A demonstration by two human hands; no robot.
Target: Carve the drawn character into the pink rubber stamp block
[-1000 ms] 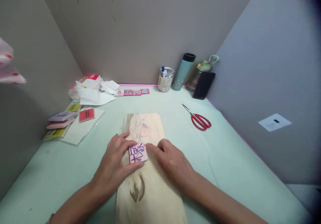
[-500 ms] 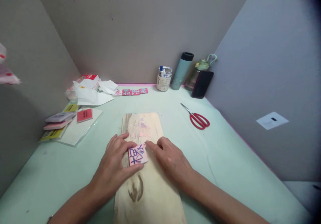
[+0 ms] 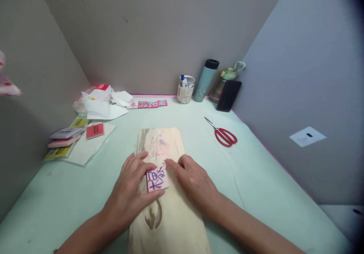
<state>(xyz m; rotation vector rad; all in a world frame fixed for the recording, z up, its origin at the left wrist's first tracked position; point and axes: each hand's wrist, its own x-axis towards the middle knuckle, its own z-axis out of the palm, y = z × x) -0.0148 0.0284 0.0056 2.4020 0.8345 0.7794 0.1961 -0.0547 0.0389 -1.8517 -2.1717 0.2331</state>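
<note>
The tile (image 3: 157, 179) has slid slightly toward six o'clock on the board (image 3: 167, 216); my left hand (image 3: 132, 191) pinches it, right hand (image 3: 196, 180) fingers pressing its edge.

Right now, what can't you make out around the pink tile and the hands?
Head view only:
- pink tile: left edge hidden under left hand.
- right hand: tool at its fingertip too small to identify.
- wooden board: near end cut off by frame bottom.
- jar: label unreadable, too small.
</note>
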